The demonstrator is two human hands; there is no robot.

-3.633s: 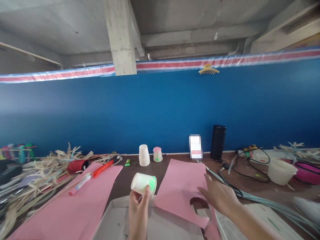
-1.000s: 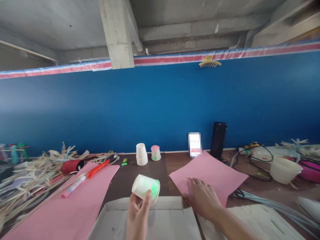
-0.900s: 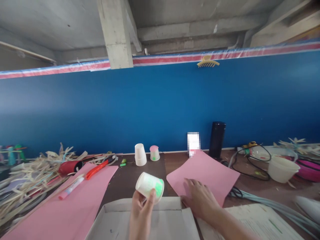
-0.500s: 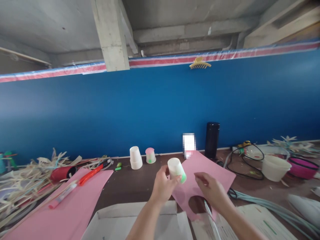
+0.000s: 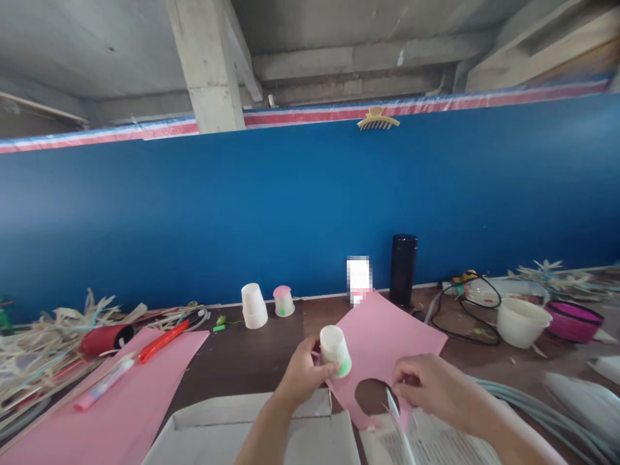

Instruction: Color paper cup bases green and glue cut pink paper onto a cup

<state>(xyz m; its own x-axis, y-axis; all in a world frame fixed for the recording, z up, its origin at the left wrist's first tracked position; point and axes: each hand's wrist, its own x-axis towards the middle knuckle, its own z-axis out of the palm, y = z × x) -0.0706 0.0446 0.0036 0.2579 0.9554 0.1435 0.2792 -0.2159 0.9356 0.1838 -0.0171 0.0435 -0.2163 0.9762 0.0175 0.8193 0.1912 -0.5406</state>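
Note:
A white paper cup (image 5: 332,345) with a bright green patch low on its side is in my left hand (image 5: 305,374), fingers and thumb around it. The cup is upside down, slightly tilted, over the left part of a pink paper sheet (image 5: 382,329); whether it touches the sheet I cannot tell. My right hand (image 5: 431,387) is closed in a pinch beside the round hole cut in the sheet. A pale thin strip (image 5: 400,416) lies by its fingertips; what they hold, if anything, is hidden.
Upturned white cups (image 5: 254,307) and a pink-topped cup (image 5: 284,301) stand behind. A black flask (image 5: 403,268) is by the blue partition. An open white box (image 5: 266,439) lies in front. Another pink sheet (image 5: 121,400), marker (image 5: 104,385) and red tool (image 5: 163,340) lie left; tubs (image 5: 523,323) and cables right.
My left hand has lowered the cup toward the pink sheet. My right hand has moved down to the edge of the hole. The view has shifted slightly to the right.

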